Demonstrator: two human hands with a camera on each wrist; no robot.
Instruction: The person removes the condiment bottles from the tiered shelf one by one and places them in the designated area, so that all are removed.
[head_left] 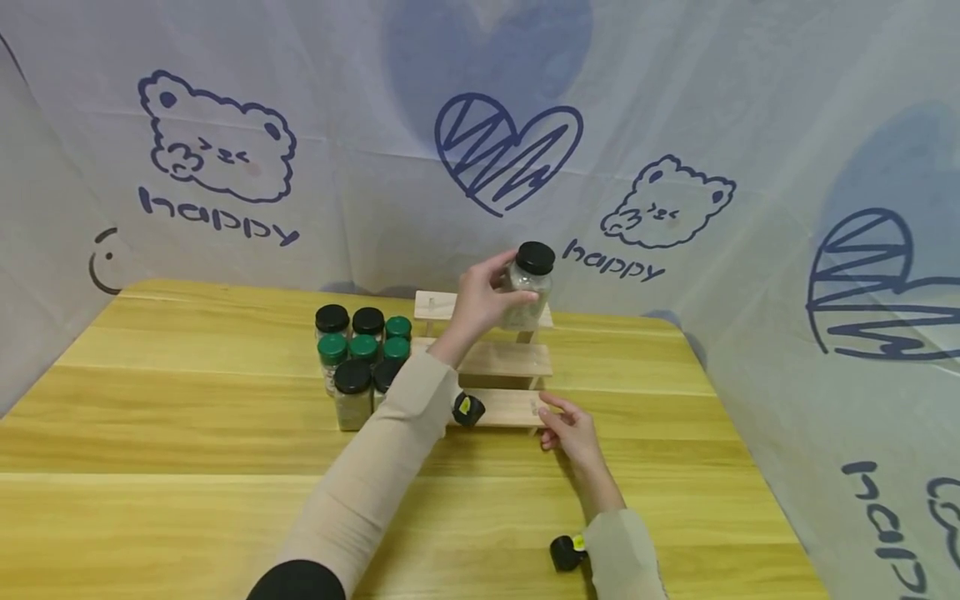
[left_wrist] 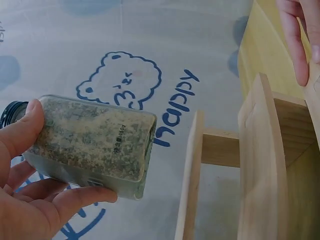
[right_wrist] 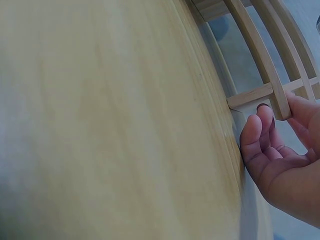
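My left hand (head_left: 480, 298) grips a glass spice jar (left_wrist: 95, 140) with a black screw lid, raised over the top tier of a three-step wooden rack (head_left: 506, 360). Thumb and fingers wrap its neck and side; pale, flaky contents show through the glass. In the left wrist view the jar lies sideways across the picture, while the head view has it near upright, lid on top. At the right end of the rack's lowest step, my right hand (head_left: 573, 432) pinches the board (right_wrist: 257, 55) between thumb and fingers.
Left of the rack, several jars with black lids (head_left: 353, 377) and green lids (head_left: 332, 348) stand grouped, partly hidden by the left sleeve (head_left: 397, 442). The wooden table (head_left: 187, 400) meets a white cloth backdrop (head_left: 360, 167) with blue drawings behind and at right.
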